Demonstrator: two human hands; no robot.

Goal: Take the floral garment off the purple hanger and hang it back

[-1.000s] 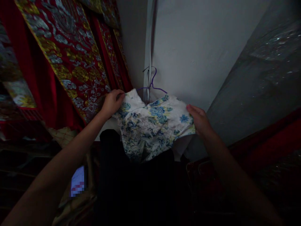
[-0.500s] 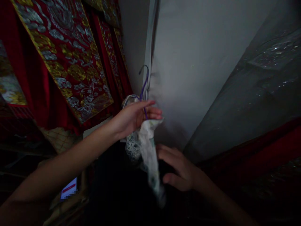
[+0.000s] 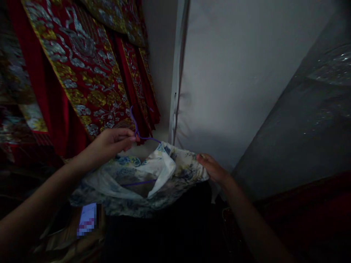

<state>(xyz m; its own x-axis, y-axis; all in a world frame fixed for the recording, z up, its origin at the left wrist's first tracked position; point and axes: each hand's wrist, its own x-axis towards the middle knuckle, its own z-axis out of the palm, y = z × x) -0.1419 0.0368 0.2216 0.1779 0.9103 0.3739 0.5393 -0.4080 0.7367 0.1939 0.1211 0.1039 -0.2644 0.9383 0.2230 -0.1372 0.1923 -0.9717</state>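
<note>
A purple wire hanger (image 3: 150,138) is pinched near the base of its hook by my left hand (image 3: 116,140). On it hangs a floral garment (image 3: 186,160), white with blue and yellow print, its neckline open toward me with a pale inner edge. The hanger's lower bar shows through the neck opening. My right hand (image 3: 212,166) grips the garment's right shoulder or sleeve, thumb on top and the other fingers mostly hidden. The left part of the cloth spreads below my left forearm.
Red embroidered hangings (image 3: 90,73) with gold and silver thread hang at the left. A pale panel (image 3: 225,73) with a narrow vertical edge stands ahead. Shiny plastic sheeting (image 3: 309,120) covers something at the right. A lit phone-like screen (image 3: 87,217) lies at lower left.
The garment, bunched and hanging narrow before, is now spread wide across the hanger. My left hand moved left with the hook, and my right hand moved up and took hold of the cloth.
</note>
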